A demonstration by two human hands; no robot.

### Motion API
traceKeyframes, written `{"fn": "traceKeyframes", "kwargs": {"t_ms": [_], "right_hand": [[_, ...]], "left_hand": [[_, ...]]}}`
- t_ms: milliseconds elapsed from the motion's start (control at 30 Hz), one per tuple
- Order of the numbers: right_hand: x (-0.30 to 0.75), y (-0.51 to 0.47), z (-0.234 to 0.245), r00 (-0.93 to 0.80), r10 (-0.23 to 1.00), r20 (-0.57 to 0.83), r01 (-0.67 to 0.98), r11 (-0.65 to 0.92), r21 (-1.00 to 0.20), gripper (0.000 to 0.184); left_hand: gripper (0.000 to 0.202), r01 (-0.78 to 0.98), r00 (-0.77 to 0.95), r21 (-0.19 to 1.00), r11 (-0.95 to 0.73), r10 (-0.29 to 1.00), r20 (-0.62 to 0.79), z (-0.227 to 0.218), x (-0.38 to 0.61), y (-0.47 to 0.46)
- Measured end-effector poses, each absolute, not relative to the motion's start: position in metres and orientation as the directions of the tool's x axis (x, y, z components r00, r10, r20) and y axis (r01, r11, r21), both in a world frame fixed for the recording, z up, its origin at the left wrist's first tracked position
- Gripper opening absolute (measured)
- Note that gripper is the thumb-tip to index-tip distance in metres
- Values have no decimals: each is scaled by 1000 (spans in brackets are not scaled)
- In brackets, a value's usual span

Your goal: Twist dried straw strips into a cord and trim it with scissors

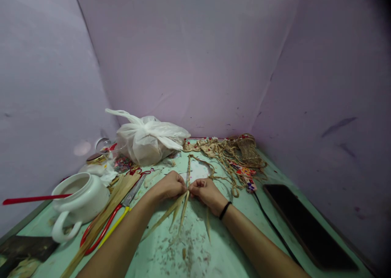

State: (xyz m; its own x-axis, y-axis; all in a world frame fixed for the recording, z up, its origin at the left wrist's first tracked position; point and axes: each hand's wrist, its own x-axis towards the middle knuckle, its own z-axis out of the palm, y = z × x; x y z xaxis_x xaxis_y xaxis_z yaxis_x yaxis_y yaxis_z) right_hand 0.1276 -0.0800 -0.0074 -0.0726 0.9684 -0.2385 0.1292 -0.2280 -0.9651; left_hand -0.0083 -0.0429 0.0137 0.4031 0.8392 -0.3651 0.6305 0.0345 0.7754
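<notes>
Both my hands meet at the middle of the table over a thin braid [188,168] of dry, straw-coloured fibre. My left hand [173,185] pinches the braid's near end from the left. From the right, my right hand [205,190], with a black band at the wrist, pinches the same spot. Loose flat fibre strips [183,212] fan out below the fingers toward me, and one hangs under my right hand. Beyond my hands the braid runs away and curves to the right. The fingertips hide the exact crossing of the strips.
At left stand a white pot [80,196] with a red stick, scissors [132,194] and a fibre bundle [117,200]. A white plastic bag [149,141] lies behind. Braided cords with red beads [220,149] are heaped at back right; a black phone [305,225] lies at right.
</notes>
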Motion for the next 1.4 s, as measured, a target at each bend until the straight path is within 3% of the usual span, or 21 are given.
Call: {"fn": "traceKeyframes", "kwargs": {"t_ms": [167, 333, 567, 767, 1000, 1233, 1400], "right_hand": [[129, -80, -7, -81, 968, -238, 76, -232, -970, 9], [131, -81, -5, -115, 948, -296, -6, -299, -954, 8], [134, -81, -5, -193, 925, -327, -54, -343, -938, 5], [138, -81, -5, -253, 919, -303, -93, -334, -938, 9], [141, -80, -5, -268, 917, -296, -99, -331, -938, 15], [140, -78, -3, -200, 944, -261, 98, -246, -964, 8], [139, -74, -13, -122, 977, -174, 216, -145, -966, 8]], "left_hand": [[11, 647, 207, 704, 294, 821, -532, 22, 4, -48], [10, 492, 276, 762, 421, 755, -595, 23, 5, -49], [13, 577, 185, 791, 202, 911, -368, 25, 7, -54], [7, 413, 329, 829, 376, 787, -521, 23, 8, -56], [12, 381, 343, 820, 427, 758, -554, 17, 3, -50], [10, 389, 377, 839, 379, 766, -521, 16, -1, -47], [14, 484, 277, 803, 348, 809, -518, 18, 4, -52]]}}
